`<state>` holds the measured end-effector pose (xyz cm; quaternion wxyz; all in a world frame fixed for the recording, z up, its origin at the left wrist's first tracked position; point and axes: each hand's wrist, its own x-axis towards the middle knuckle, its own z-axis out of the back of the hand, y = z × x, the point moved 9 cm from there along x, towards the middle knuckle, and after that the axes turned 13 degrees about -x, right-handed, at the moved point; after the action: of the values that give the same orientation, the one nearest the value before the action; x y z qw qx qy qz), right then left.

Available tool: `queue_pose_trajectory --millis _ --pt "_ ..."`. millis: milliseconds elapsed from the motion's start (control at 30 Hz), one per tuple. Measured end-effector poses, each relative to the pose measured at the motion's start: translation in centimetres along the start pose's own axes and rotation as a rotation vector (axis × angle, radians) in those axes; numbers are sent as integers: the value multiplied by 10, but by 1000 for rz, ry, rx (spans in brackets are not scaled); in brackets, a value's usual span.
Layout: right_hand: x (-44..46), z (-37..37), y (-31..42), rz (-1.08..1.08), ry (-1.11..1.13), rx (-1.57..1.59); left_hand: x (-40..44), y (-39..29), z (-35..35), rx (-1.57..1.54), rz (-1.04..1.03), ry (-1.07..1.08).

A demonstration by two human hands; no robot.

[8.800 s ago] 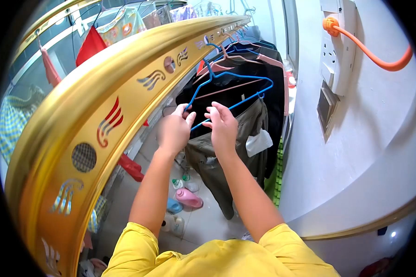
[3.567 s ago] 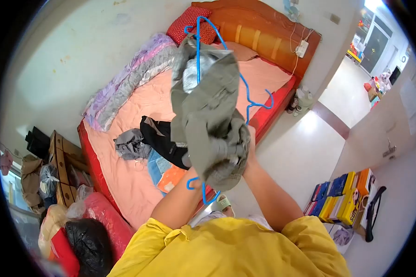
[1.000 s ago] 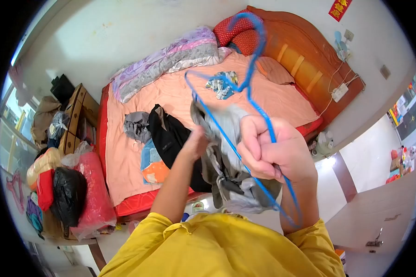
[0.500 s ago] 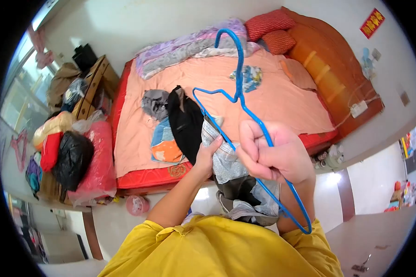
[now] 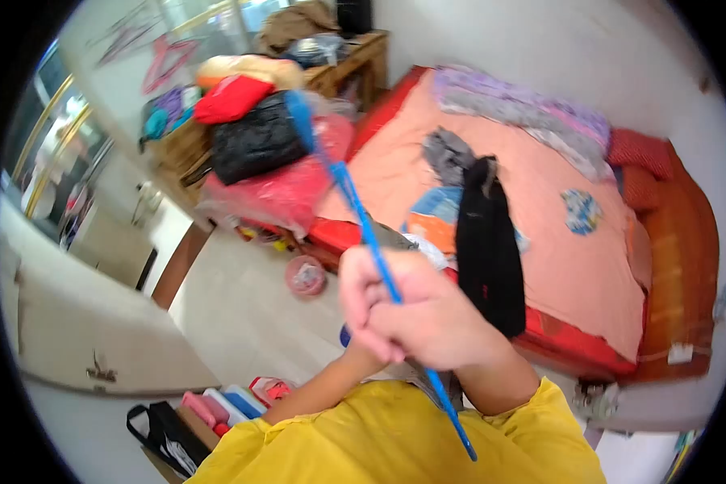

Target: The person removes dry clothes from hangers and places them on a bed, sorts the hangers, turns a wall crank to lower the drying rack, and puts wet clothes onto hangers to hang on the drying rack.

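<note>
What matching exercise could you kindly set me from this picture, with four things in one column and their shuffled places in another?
Things
1. blue hanger
2. black garment
3. pink bin
4. red pillows

Places
A. on the floor
B. next to the wooden headboard
C. in the grip of the right hand
D. reaching the near edge of the bed

Pairs: 1-C, 2-D, 3-A, 4-B

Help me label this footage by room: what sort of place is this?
Most likely a bedroom: there is a bed with a wooden headboard and a purple-and-grey quilt lying along its wall side.
</note>
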<state>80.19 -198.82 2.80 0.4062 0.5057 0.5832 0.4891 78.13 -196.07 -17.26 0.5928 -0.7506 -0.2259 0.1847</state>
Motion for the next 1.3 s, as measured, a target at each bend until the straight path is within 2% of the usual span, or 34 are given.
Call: queue_pose_trajectory --millis 67,167,267,367,433,467,500,567,633,700,733,767,833,867,933,967,1000,1067,1133,1167,1233,1267,1300 --pt "46 -24 -3 64 -72 -90 -29 3 29 44 86 175" --pt "112 -87 -18 136 -56 -81 -75 -16 64 69 137 27" --pt "163 -151 -33 134 49 -88 -105 18 121 -72 196 -119" --pt "210 -188 -45 121 86 -38 -126 -13 206 -220 -81 -438" --pt "239 -213 -47 137 149 -33 -152 -63 244 -383 105 -651" --pt "253 -227 -48 136 188 -28 -162 -80 256 -498 48 -756" --pt "269 -240 -49 137 215 -31 -167 -79 276 -500 29 -775" --pt "301 -268 -51 116 293 -29 -180 -88 324 -170 -46 -842" --pt "338 -291 -55 116 326 -24 -188 -97 367 -219 -49 -909" --pt "382 -309 -63 97 318 -38 -191 -101 425 -346 -197 -945" --pt "406 -321 -67 106 343 -47 -189 -107 453 -227 -118 -869" --pt "433 -330 -74 101 326 -71 -192 -112 489 -227 -145 -884" --pt "486 -349 -89 107 331 -99 -193 -152 546 475 -199 -842" --pt "515 -358 -95 89 330 -122 -195 -163 577 477 -212 -861" --pt "577 -375 -109 85 308 -165 -224 -243 625 595 -375 -1150" --pt "609 -382 -113 75 289 -165 -229 -267 643 600 -379 -1153" --pt "640 -389 -117 59 301 -183 -218 -271 661 304 -323 -948" --pt "691 -403 -118 35 320 -204 -196 -291 676 11 -263 -738" --pt "734 -424 -109 78 338 -212 -171 -331 675 364 -291 -596" --pt "753 -434 -109 74 347 -205 -170 -340 688 365 -284 -607" --pt "795 -456 -101 131 373 -194 -169 -344 728 88 -228 -681" --pt "813 -466 -97 130 380 -203 -170 -346 751 37 -368 -722" --pt "833 -477 -93 143 388 -205 -171 -355 773 47 -379 -725"
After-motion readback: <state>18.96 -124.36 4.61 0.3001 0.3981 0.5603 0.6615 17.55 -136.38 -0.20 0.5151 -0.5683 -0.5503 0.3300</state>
